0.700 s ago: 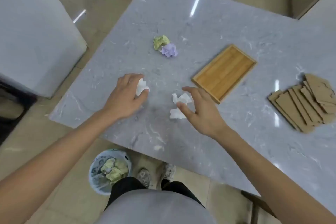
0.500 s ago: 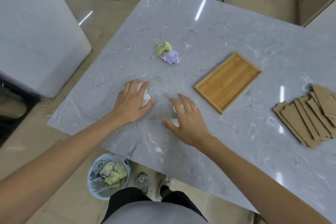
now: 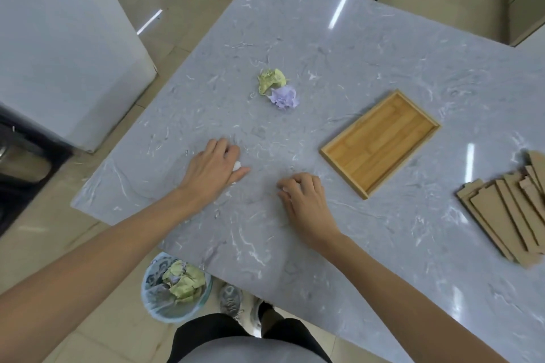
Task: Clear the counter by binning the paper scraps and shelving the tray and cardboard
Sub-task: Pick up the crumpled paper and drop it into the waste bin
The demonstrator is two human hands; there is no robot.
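White paper scraps [image 3: 237, 166] lay clamped under both fists, left hand [image 3: 213, 168] and right hand [image 3: 303, 197]; binning them in the bin [image 3: 174, 286] below the left forearm seemed next.

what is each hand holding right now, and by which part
Each closes over a crumpled white paper scrap: left hand on one, right hand on another, almost hidden.

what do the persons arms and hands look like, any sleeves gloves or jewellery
Both arms are bare from the frame edge down to the wrists, with no sleeves in view. The left hand and right hand are bare too: no gloves, rings, watch or bracelets visible.
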